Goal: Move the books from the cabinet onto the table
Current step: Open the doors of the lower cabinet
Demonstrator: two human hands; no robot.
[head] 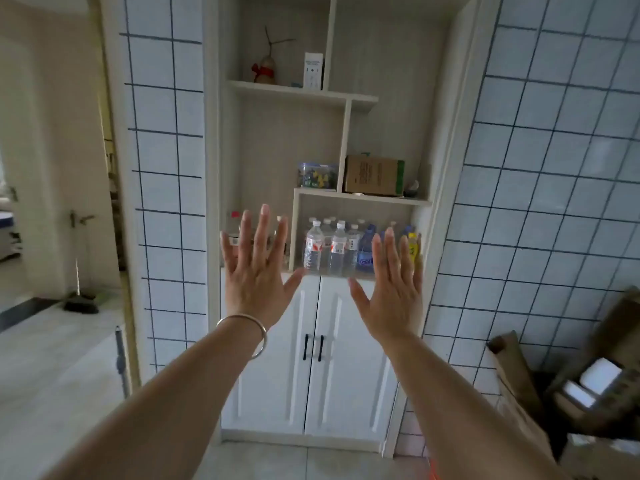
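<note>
Both your hands are up in front of you, backs toward you, fingers straight and spread wide, holding nothing. Your left hand (pixel 258 271) carries a silver bangle (pixel 254 332) at the wrist; your right hand (pixel 391 289) is level with it, the two well apart with thumbs pointing toward each other.

Straight ahead, behind both hands, stands the cabinet (pixel 322 216), set into a tiled wall (pixel 547 168). Below your hands and between your forearms are its two white doors (pixel 311 358), both closed, with a pair of dark handles (pixel 313 348) side by side at the seam. No books show anywhere on the open shelves, and whatever sits behind those doors is hidden, so you cannot tell from here where the books are.

Between your hands, just past your fingertips, a cluster of water bottles (pixel 329 247) stands in the lowest open compartment, with a blue bottle (pixel 365 251) and a yellow one (pixel 412 247) partly behind your right fingers. Above your right hand a brown carton (pixel 374 174) rests on a shelf, and beside it, above the gap between your hands, a clear tub of small coloured bits (pixel 317 174). Higher still, above your left hand, there is a white box (pixel 312 71) and a small ornament with a red bow (pixel 265 69).

Far off your left hand a doorway (pixel 52 202) opens onto another room. Down beyond your right forearm, blurred cardboard boxes (pixel 588 393) sit against the tiles.
</note>
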